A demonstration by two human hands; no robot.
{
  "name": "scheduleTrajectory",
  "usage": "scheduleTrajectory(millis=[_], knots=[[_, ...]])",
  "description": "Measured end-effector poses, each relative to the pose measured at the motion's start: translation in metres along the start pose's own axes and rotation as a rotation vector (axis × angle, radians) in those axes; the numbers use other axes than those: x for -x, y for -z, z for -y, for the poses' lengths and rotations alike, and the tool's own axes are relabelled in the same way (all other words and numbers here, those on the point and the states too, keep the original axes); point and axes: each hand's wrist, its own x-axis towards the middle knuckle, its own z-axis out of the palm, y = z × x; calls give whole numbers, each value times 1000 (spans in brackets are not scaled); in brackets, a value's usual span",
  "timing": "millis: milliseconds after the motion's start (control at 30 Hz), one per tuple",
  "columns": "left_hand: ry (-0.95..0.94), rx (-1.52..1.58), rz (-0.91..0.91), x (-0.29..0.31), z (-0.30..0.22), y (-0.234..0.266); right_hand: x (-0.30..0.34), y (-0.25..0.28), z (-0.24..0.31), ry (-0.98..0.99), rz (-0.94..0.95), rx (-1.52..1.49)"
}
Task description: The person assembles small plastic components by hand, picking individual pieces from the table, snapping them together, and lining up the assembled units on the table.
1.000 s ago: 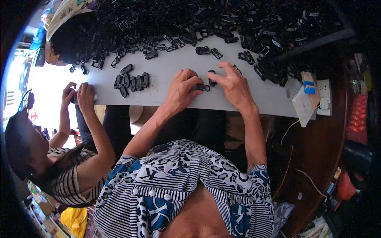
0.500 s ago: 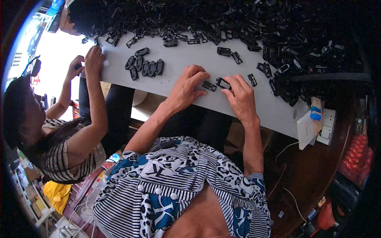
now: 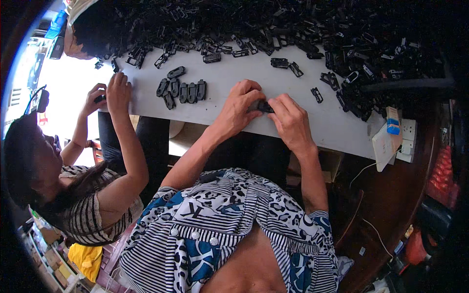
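Over the front part of the white table [image 3: 229, 75], my left hand [image 3: 238, 108] and my right hand [image 3: 291, 121] meet at a small black plastic part [image 3: 264, 106]. The fingers of both hands are closed on it from either side and cover much of it. Whether it is one piece or two pressed together, I cannot tell. To the left of my hands lies a group of several dark oblong assembled parts [image 3: 191, 92], some side by side in a row. A loose black frame piece [image 3: 317, 95] lies to the right of my right hand.
A large heap of black plastic parts [image 3: 303, 29] covers the table's far side and right end. Two loose pieces [image 3: 287, 65] lie before it. At the left a co-worker's hands [image 3: 110, 93] handle small parts. A white power strip [image 3: 406, 139] sits at the right edge.
My right hand has moved left to my left hand, bringing its black frame against the piece the left hand holds. The view has shifted slightly.
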Motion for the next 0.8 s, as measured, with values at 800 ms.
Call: scheduleTrajectory(millis=[800], knots=[[6, 2, -18, -33, -18, 5, 11, 29, -64, -622, -192, -186]])
